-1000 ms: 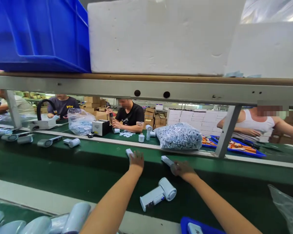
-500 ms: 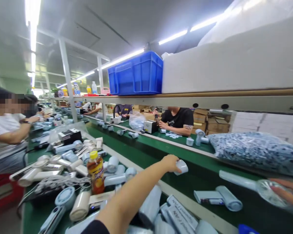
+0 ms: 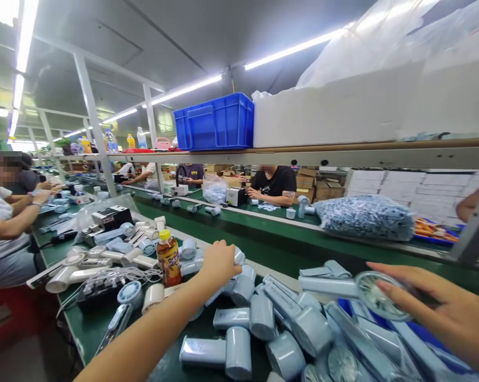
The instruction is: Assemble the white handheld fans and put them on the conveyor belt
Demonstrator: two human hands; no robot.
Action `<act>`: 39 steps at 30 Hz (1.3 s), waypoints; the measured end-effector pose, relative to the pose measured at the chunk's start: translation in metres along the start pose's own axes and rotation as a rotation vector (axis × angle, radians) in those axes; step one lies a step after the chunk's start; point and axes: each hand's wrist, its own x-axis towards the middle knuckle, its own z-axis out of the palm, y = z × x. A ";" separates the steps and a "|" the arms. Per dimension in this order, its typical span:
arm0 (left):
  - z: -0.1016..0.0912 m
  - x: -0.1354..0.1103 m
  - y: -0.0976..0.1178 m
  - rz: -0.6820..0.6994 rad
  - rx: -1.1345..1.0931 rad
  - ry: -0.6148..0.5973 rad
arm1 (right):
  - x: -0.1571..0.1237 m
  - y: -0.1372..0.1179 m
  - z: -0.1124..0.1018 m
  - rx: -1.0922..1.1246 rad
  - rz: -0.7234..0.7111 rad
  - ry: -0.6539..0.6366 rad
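Note:
My left hand (image 3: 219, 263) rests over the pile of pale blue handheld fan bodies (image 3: 263, 323), its fingers around the end of a pale blue cylindrical housing (image 3: 239, 258). My right hand (image 3: 442, 307) is at the lower right, with its fingertips on a transparent round fan cover (image 3: 376, 296). That cover sits at the end of a long pale blue handle (image 3: 329, 287). Beside my left wrist stands a bottle of orange-brown drink with a yellow cap (image 3: 168, 258). Much of the pile's lower part is hidden by the fans on top.
A blue tray (image 3: 422, 334) lies under the fans at right. Loose fans, cables and a black device (image 3: 99, 292) cover the green bench (image 3: 88, 339). Co-workers sit at left (image 3: 4, 228) and across the belt (image 3: 273, 183). A blue crate (image 3: 213, 122) stands on the overhead shelf (image 3: 287, 157).
The view has swung up and left from the shelf rail to show the bench. My left hand has moved left over the pile, and my right hand has come in holding the fan.

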 end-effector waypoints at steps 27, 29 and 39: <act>0.030 -0.054 0.081 0.224 -1.195 -0.279 | -0.142 0.026 -0.027 -0.291 0.403 -0.392; 0.024 -0.052 0.085 0.115 -1.360 -0.394 | -0.152 0.035 -0.018 -0.322 0.435 -0.450; 0.015 -0.065 0.098 -0.216 -1.736 -0.509 | -0.158 0.044 0.006 -0.388 0.555 -0.504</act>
